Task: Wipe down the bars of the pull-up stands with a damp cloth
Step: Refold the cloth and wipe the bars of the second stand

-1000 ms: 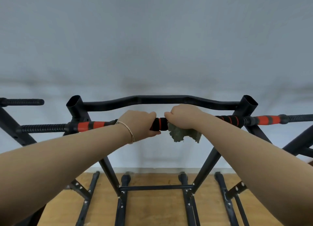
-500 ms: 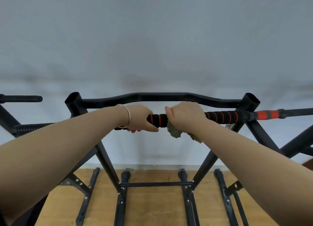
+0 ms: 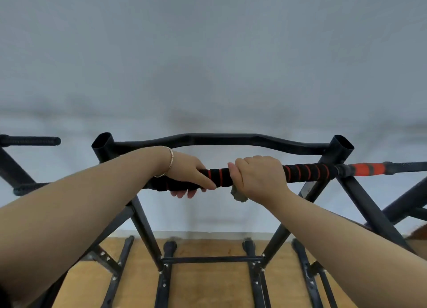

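Hands are counted at two, and both are closed on one padded bar (image 3: pixel 219 177). The right hand (image 3: pixel 258 176) is wrapped over the bar from above, knuckles up. One cloth (image 3: pixel 239 195) is clamped between its palm and the foam. Only a small grey-green wad of it is seen hanging below the heel of the hand. The left hand (image 3: pixel 189 171) is curled round the same bar just beside it, with the thumb laid along the foam toward the right hand and three fingertips showing beneath. The two hands are kept apart by a short stretch of foam. One thin bracelet (image 3: pixel 169 161) is worn at the left wrist. Two bare forearms are extended up and inward from the lower corners of the view.

The bar's foam is black and ringed with red stripes. Further right, one orange section (image 3: pixel 367 169) is seen, then a black ribbed end. Behind and above, one curved black bar (image 3: pixel 221 139) is carried between two open-topped uprights, one on the left (image 3: pixel 105 141) and one on the right (image 3: pixel 344 143). Below, two base rails are joined by one cross brace (image 3: pixel 212 259) above a wooden floor (image 3: pixel 208 287). Parts of two further stands are seen, one at the left edge (image 3: pixel 30 141) and one at the right edge (image 3: pixel 404 203). A grey wall (image 3: pixel 208 53) fills the background.
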A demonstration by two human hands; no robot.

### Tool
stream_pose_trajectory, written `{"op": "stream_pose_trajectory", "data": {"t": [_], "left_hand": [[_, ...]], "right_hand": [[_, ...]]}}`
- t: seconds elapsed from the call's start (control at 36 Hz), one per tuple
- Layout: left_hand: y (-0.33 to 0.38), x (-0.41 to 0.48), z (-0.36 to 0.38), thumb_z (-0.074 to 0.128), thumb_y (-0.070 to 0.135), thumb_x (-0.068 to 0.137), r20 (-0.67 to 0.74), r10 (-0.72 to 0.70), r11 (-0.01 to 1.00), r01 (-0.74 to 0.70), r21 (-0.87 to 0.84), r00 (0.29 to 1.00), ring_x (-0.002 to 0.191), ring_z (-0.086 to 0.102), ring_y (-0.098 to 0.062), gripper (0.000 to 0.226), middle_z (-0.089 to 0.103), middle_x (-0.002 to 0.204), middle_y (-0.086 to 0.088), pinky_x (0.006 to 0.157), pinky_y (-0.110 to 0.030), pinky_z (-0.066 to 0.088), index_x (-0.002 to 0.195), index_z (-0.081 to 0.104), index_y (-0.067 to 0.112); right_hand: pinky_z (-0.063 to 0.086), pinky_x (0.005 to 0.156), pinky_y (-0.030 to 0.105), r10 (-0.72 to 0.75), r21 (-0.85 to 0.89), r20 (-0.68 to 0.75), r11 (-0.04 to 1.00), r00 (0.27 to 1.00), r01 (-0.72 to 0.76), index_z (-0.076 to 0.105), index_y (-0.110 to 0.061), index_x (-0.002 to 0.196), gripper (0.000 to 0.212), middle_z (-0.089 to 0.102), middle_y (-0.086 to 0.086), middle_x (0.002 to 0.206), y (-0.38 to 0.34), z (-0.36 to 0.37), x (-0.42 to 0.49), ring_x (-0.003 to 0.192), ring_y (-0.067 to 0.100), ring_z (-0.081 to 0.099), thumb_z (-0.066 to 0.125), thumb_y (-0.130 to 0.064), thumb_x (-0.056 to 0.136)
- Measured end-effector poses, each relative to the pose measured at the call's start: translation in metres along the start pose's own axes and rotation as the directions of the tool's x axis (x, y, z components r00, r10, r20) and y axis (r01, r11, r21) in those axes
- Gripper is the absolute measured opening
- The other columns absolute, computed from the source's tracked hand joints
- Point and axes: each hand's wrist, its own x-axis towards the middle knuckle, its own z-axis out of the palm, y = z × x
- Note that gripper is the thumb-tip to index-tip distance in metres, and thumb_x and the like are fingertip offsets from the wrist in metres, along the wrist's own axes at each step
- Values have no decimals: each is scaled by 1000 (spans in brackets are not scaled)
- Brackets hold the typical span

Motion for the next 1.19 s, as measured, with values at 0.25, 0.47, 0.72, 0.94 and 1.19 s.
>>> {"op": "stream_pose_trajectory", "data": {"t": [0.25,0.47,0.72,0.94,1.19], "left_hand": [[1,1,16,58,61,88,-388,117,923,45,383,914,54,56,-12,38,61,71,4,54,-27,49,93,54,23],[-29,12,28,41,68,93,-651,472,639,278,718,595,53,44,-12,44,40,67,10,47,-26,30,90,31,25],[-63,11,36,68,62,79,-653,628,602,267,752,423,38,37,-13,48,45,56,9,37,-21,28,80,45,20],[-49,-22,-5,69,65,78,-381,124,914,44,404,916,68,63,-7,47,68,76,7,67,-24,51,107,51,33],[-51,-15,-12,73,48,82,-321,61,953,40,299,945,66,71,-15,27,72,76,2,68,-29,61,89,61,26]], "right_hand": [[38,53,28,91,7,254,995,963,-96,34,-19,63,41,50,0,59,9,-2,31,58,22,52,30,-27,103],[25,48,28,69,59,388,993,919,-100,38,-12,72,28,43,1,63,11,3,56,54,18,33,33,-17,99],[41,64,36,132,215,537,933,833,-287,39,-11,62,50,43,6,64,8,0,63,62,23,42,24,-34,104],[39,57,33,135,128,385,972,913,-198,44,-14,64,51,47,0,57,0,2,49,58,23,48,23,-33,106],[33,28,22,224,176,116,954,968,-242,67,-7,76,36,28,-6,40,-22,-2,58,27,17,30,94,-7,52]]}}
